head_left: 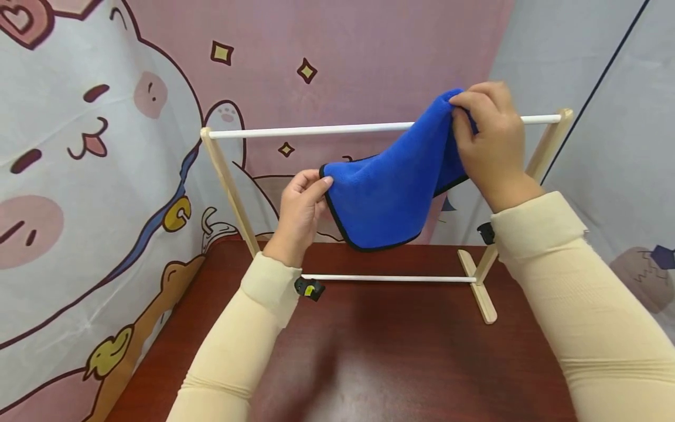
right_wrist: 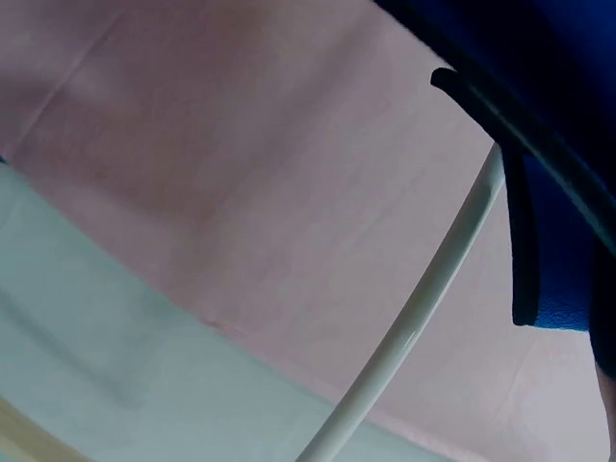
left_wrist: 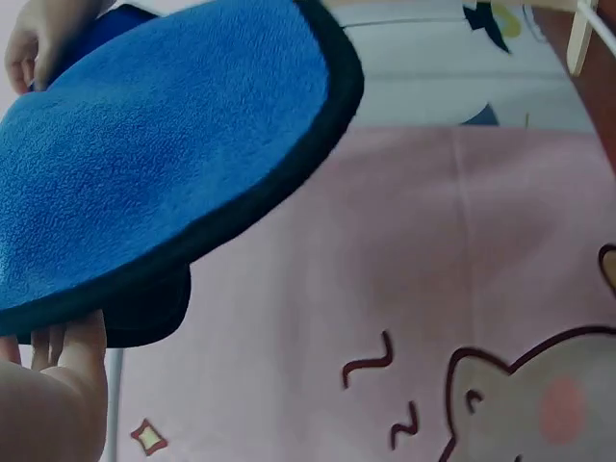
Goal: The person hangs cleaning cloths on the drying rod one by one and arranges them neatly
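A blue towel (head_left: pixel 387 181) with black edging hangs between my two hands in the head view, in front of the rack's white top rail (head_left: pixel 316 130). My left hand (head_left: pixel 300 205) pinches its left corner between thumb and fingers. Higher up, my right hand (head_left: pixel 490 138) pinches a gathered part of the towel near the rail's right end. The left wrist view shows the fuzzy towel (left_wrist: pixel 164 144) close up, with part of the left hand (left_wrist: pixel 58 395) below it. In the right wrist view the towel (right_wrist: pixel 563 241) covers one end of the rail (right_wrist: pixel 414 318); the right hand is mostly out of frame.
The rack has wooden side posts (head_left: pixel 229 187), a white lower rail (head_left: pixel 390 278) and a wooden foot (head_left: pixel 479 287) on the dark red table (head_left: pixel 422 351). Behind it hangs a pink and white cartoon cloth (head_left: pixel 369 53). Small black devices sit at both cuffs.
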### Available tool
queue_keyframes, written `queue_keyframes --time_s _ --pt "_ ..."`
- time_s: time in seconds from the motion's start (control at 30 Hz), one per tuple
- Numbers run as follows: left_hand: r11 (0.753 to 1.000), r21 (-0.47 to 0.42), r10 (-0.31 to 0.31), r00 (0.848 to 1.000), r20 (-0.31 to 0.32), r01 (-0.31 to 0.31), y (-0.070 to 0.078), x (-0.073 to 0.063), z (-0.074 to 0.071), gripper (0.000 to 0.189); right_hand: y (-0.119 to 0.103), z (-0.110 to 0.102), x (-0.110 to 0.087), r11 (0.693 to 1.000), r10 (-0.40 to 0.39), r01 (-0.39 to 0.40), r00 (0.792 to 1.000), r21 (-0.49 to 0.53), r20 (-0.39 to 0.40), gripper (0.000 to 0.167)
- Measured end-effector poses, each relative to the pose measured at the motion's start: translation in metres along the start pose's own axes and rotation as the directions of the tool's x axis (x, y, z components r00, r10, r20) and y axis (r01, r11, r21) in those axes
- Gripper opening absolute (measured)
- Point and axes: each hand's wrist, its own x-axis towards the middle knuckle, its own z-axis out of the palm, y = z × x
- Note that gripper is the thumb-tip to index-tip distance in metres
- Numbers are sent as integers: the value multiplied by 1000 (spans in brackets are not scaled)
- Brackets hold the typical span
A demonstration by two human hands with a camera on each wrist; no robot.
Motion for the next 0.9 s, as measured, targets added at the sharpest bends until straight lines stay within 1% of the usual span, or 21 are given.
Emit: queue_keyframes --time_s 0.17,0.37,0.53,0.63,0.8,0.9 --pt "996 -14 93 995 23 -92 16 12 2 20 5 -4 0 999 1 -1 1000 -33 -2 18" --pt "982 -24 189 982 23 -188 36 28 10 23 9 -9 8 998 -5 6 1000 -68 16 19" --pt "964 32 264 964 39 -265 52 40 17 23 10 -9 17 997 9 -9 1000 -80 5 19" --pt "953 71 291 956 42 -293 58 48 20 22 12 -7 21 997 16 -16 1000 -75 1 19" --pt "942 152 303 953 3 -300 66 59 25 19 16 -1 29 996 5 -4 1000 -89 12 22" --pt "938 159 314 949 -19 -308 69 65 27 20 18 1 33 994 0 2 1000 -109 24 23"
